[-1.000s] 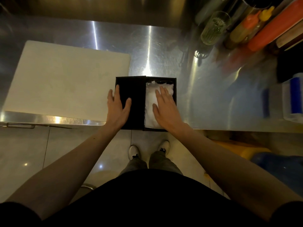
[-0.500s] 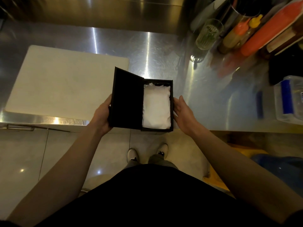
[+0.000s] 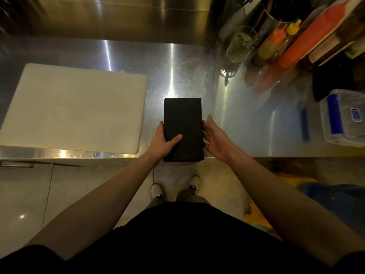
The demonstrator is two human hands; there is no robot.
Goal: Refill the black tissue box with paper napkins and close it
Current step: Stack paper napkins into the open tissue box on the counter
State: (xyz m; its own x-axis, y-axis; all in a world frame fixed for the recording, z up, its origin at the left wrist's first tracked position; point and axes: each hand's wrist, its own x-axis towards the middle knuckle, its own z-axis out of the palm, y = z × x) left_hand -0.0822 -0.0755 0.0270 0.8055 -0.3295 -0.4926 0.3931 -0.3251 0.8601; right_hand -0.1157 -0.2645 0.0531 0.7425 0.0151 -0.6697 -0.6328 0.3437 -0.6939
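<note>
The black tissue box [image 3: 183,123] lies closed at the front edge of the steel counter [image 3: 177,66], its near end slightly over the rim. The paper napkins are hidden inside it. My left hand [image 3: 165,141] grips the box's left side, with the thumb pressed on the lid. Against the box's right side rests my right hand [image 3: 215,137], fingers spread and flat along the wall.
A white cutting board [image 3: 75,107] lies left of the box. At the back right stand a glass [image 3: 240,44], sauce bottles [image 3: 273,42] and an orange bottle [image 3: 308,40]. A clear plastic container with a blue clip [image 3: 343,117] sits at the right.
The lid, open and raised on the left, has swung shut over the white napkins. My left hand moved from under the lid onto the closed box; my right hand stayed at the right side.
</note>
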